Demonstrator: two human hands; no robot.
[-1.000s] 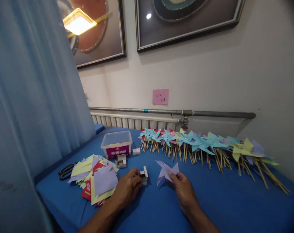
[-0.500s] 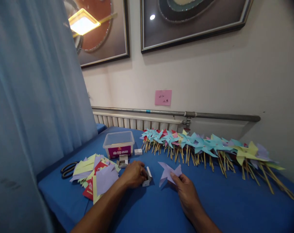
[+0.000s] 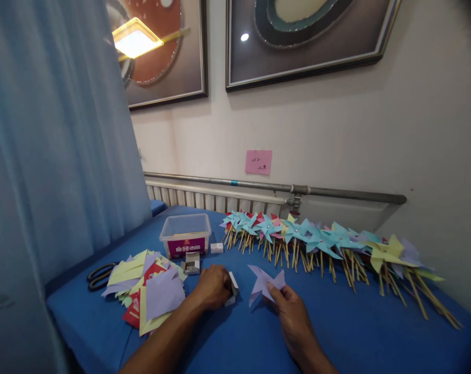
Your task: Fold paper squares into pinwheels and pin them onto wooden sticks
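My right hand pinches a folded lilac paper pinwheel head just above the blue table. My left hand rests on the table with its fingers curled into a small open white box; what they pinch inside it is hidden. A heap of cut paper squares in lilac, yellow and red lies to the left of that hand.
A long row of finished pinwheels on wooden sticks lies along the back of the table. A clear plastic tub, two more small boxes and black scissors sit at the left. A curtain hangs close on the left.
My left hand has closed further over the small white box, covering most of it. My right hand keeps the lilac paper in about the same place. The view has tilted slightly.
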